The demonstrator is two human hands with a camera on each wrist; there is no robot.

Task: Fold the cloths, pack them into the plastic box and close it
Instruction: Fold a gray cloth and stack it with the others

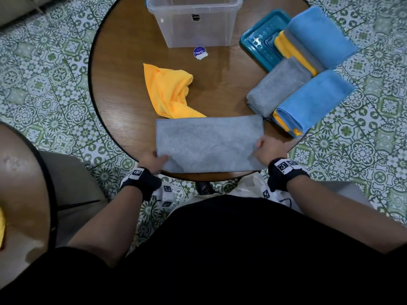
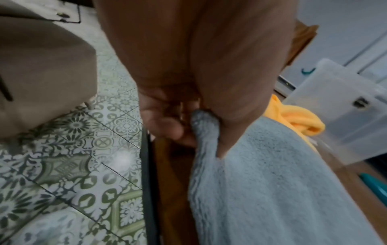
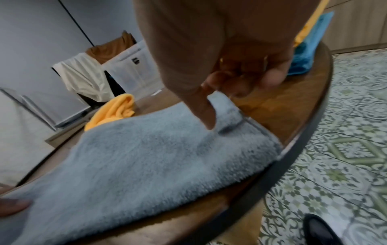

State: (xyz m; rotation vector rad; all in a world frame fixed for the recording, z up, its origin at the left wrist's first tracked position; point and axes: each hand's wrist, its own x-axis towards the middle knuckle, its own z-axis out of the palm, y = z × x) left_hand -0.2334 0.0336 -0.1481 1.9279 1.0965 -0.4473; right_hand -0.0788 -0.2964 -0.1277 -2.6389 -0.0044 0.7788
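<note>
Grey cloth, folded once, lies at the table's near edge. Left hand and right hand each pinch a near corner (grip narrow, holding cloth). The next fold should bring corners squarely onto the far corners.
</note>
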